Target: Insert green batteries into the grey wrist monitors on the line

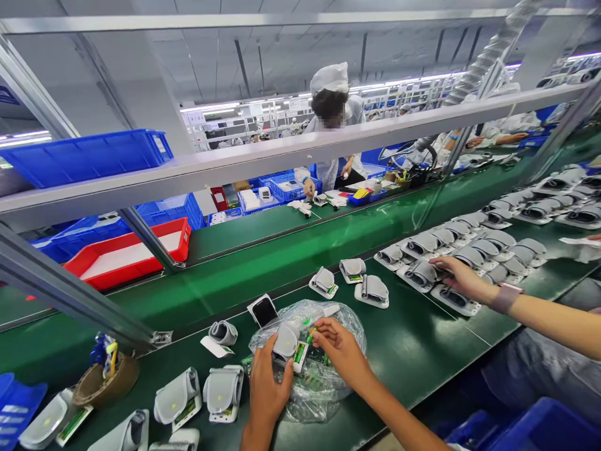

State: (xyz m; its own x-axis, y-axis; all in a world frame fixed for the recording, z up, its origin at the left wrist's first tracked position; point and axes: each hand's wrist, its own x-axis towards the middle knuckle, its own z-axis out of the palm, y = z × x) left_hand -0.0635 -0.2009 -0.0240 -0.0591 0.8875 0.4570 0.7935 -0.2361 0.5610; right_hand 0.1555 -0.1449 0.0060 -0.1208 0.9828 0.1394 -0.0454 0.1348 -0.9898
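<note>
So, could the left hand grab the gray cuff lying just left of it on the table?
Probably, though perhaps not straight away: the left hand is holding another cuff. Otherwise, nothing visible blocks its way to the gray cuff close beside it.

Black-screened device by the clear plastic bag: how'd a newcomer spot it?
On the near green bench, find the clear plastic bag. At its far-left edge sits a white device, black screen showing. Its left neighbour shows a grey cuff instead.
</note>
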